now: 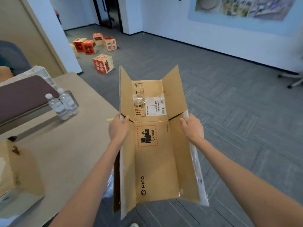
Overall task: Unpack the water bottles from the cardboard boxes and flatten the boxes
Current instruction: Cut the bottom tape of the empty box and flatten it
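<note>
I hold a brown cardboard box (155, 161), printed "PICO" and "UN 3481", in the air above the carpet, its flaps spread open and its panels partly collapsed. My left hand (118, 128) grips its left edge near the flap fold. My right hand (192, 128) grips the right edge, where clear tape hangs off. Two clear water bottles (63, 104) with white caps stand upright on the beige table (68, 145) to the left. A second cardboard box (18, 169) sits at the table's near left corner.
A dark laptop-like slab (21, 97) lies on a stand behind the bottles. Several red and cream cartons (103, 63) sit on the grey carpet further back. An office chair base (293, 79) shows at the right edge. A small yellow item (109, 119) lies at the table edge.
</note>
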